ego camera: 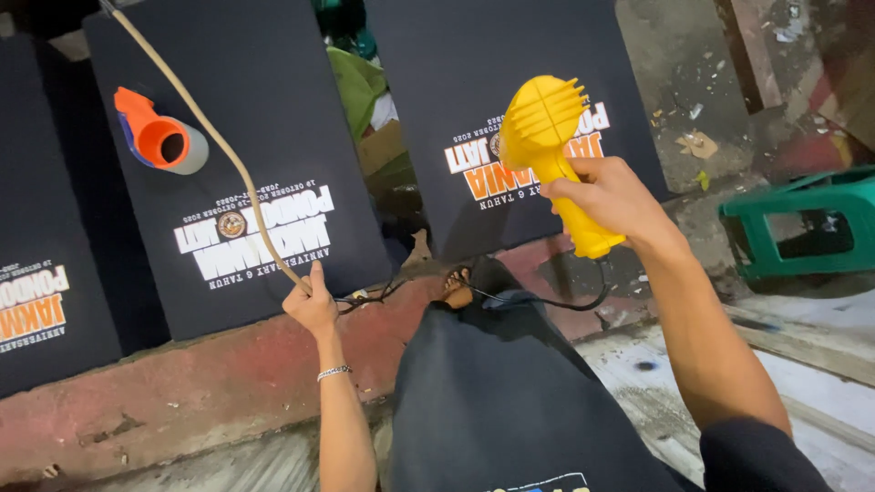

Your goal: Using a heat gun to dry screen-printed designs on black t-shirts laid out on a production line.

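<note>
My right hand grips the handle of a yellow heat gun, its vented end pointing away over a black board with an orange and white print. A black cable runs from the gun's base. My left hand is closed around a tan cord that stretches up to the top left. That cord crosses a second black printed board, on which an orange and grey heat gun lies. A black cloth covers my lap below both hands.
A third black printed board stands at the left. The boards rest along a reddish concrete ledge. A green plastic stool sits at the right on littered concrete floor. Green cloth and cardboard show between the boards.
</note>
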